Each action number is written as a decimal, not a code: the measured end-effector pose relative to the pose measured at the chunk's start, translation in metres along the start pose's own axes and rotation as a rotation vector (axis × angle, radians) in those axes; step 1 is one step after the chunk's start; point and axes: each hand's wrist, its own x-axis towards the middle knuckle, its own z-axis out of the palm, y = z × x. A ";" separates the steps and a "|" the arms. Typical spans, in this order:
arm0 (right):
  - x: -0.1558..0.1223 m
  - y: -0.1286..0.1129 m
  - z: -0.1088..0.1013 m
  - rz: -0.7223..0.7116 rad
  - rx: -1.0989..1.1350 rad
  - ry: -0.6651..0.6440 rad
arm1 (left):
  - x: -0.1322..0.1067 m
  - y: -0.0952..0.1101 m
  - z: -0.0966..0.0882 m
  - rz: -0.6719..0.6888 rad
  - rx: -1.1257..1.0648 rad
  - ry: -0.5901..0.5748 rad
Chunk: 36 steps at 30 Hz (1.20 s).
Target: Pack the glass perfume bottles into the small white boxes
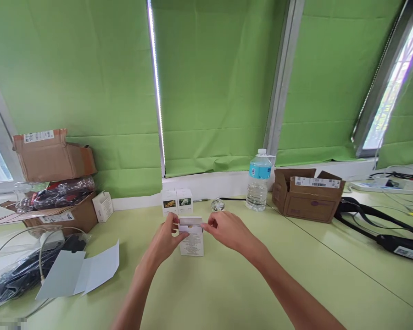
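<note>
A small white carton (192, 242) with printed text stands upright on the pale green table (227, 284), its top flap raised. My left hand (165, 240) pinches the carton's upper left edge and flap. My right hand (227, 230) pinches the flap's right end. Behind it stand two small white boxes with pictures (176, 200), and a small clear glass object (217, 204) lies just to their right.
A water bottle (259, 179) and an open cardboard box (306, 193) stand at the back right, black straps (382, 224) beyond. At the left are stacked cardboard boxes (55, 183), a small white box (102, 206), folded white card (79, 271) and bagged cables (17, 270).
</note>
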 end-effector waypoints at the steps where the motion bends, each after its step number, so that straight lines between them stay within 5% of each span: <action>1: -0.001 -0.001 0.001 -0.024 0.020 -0.032 | 0.000 0.000 0.000 0.002 -0.002 -0.001; 6: -0.008 -0.009 0.013 -0.162 0.097 -0.099 | -0.001 0.004 -0.001 0.013 0.015 -0.008; 15: -0.002 -0.004 0.023 -0.146 0.058 -0.072 | -0.002 0.013 -0.002 0.032 -0.028 -0.053; 20: 0.005 -0.004 0.042 0.037 -0.030 0.087 | 0.002 0.002 0.015 -0.075 -0.163 0.148; 24: 0.007 -0.003 0.050 -0.022 -0.013 0.092 | 0.003 -0.002 0.031 -0.153 -0.267 0.245; 31: 0.005 0.001 0.034 -0.211 0.071 -0.001 | 0.005 0.002 0.022 -0.108 -0.237 0.196; 36: 0.004 0.003 0.033 -0.226 0.112 0.000 | 0.001 0.010 0.004 -0.042 -0.195 -0.006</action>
